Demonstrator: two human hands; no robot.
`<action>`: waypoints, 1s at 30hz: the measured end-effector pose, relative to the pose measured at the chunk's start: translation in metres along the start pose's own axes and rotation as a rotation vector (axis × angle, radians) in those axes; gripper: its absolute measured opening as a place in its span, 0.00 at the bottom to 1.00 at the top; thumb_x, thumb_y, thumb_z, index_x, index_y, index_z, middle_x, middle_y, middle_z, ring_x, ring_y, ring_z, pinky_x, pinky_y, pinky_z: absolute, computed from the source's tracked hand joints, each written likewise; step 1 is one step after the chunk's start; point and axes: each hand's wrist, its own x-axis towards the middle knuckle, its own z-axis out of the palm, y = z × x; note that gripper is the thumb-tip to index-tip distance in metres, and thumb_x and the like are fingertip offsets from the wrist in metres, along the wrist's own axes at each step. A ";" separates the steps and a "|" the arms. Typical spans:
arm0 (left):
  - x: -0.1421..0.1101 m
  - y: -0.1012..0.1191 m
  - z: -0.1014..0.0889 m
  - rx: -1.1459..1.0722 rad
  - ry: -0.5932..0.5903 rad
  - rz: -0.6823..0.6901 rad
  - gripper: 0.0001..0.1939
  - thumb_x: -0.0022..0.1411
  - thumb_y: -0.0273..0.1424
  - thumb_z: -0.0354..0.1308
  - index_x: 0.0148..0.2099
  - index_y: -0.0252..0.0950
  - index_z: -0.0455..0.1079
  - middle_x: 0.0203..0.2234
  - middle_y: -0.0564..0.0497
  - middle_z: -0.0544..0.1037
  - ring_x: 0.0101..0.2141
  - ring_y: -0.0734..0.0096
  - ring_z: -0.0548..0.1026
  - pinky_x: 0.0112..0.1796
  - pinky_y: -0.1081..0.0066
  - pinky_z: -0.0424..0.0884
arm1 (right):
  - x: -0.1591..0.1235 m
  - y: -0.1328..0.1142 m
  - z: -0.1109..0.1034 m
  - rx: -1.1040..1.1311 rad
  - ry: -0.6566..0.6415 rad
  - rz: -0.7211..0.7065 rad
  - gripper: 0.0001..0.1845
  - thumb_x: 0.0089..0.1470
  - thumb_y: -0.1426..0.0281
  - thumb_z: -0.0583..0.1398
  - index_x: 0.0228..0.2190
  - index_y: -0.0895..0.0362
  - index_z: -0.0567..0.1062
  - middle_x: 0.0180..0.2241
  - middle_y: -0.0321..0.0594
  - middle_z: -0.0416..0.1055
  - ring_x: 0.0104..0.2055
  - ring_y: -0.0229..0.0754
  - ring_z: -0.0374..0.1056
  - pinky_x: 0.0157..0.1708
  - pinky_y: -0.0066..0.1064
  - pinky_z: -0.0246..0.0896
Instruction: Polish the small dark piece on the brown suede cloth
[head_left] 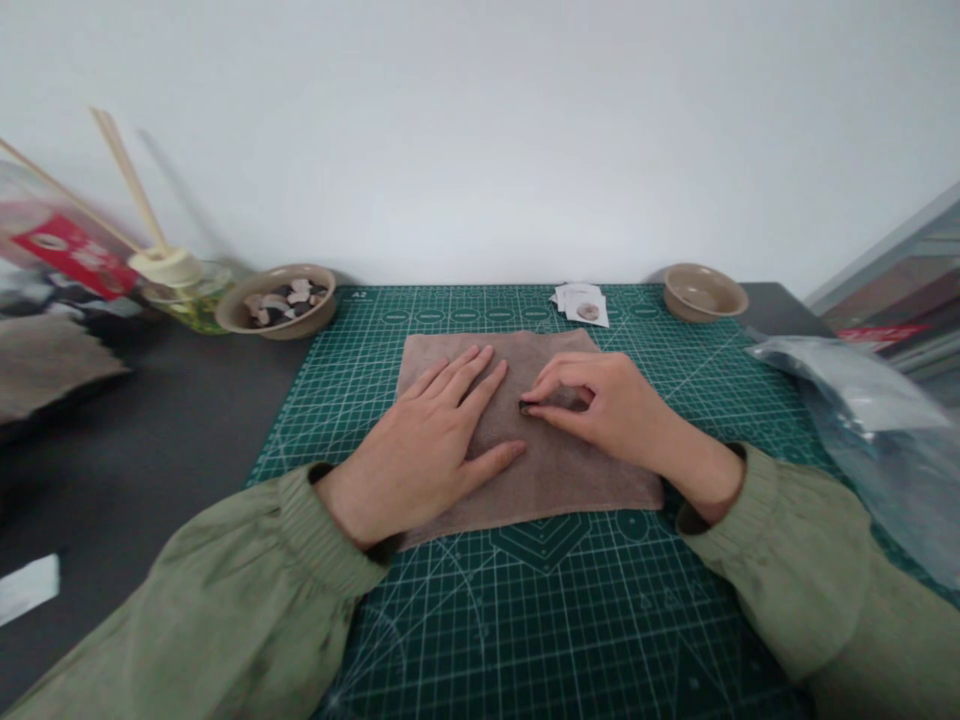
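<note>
A small dark piece [525, 407] over a brown cloth [566, 480], contact unclear; a light, steady pinch and a flat cloth should serve best; the right hand [611, 400] holds the piece at the tip of its grip, between thumb and fingers; the left hand [424, 445] lies splayed on the cloth, grasping nothing; a green mat [600, 625] beneath.

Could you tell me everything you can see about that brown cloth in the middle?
The pinkish-brown, soft-looking fabric cloth is roughly rectangular, with slightly wavy edges. It lies spread out on the green, white-gridded cutting mat. The bare left hand rests spread on its left part. Over it, the bare right hand pinches a small dark object; whether that touches the cloth is unclear.
</note>
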 end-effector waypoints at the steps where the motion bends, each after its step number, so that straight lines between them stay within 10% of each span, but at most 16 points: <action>1: 0.000 0.000 0.000 -0.001 0.001 0.003 0.45 0.76 0.57 0.51 0.81 0.32 0.53 0.80 0.39 0.53 0.78 0.50 0.52 0.76 0.50 0.51 | 0.000 0.001 -0.001 -0.005 -0.009 0.004 0.08 0.61 0.73 0.72 0.42 0.52 0.87 0.43 0.35 0.86 0.44 0.42 0.81 0.48 0.33 0.71; 30: 0.000 0.000 -0.001 -0.024 0.007 0.001 0.45 0.77 0.57 0.51 0.81 0.34 0.52 0.79 0.40 0.54 0.78 0.50 0.52 0.76 0.49 0.51 | 0.000 -0.001 -0.006 -0.072 -0.071 -0.041 0.06 0.61 0.75 0.69 0.40 0.54 0.84 0.41 0.37 0.85 0.43 0.44 0.80 0.47 0.36 0.71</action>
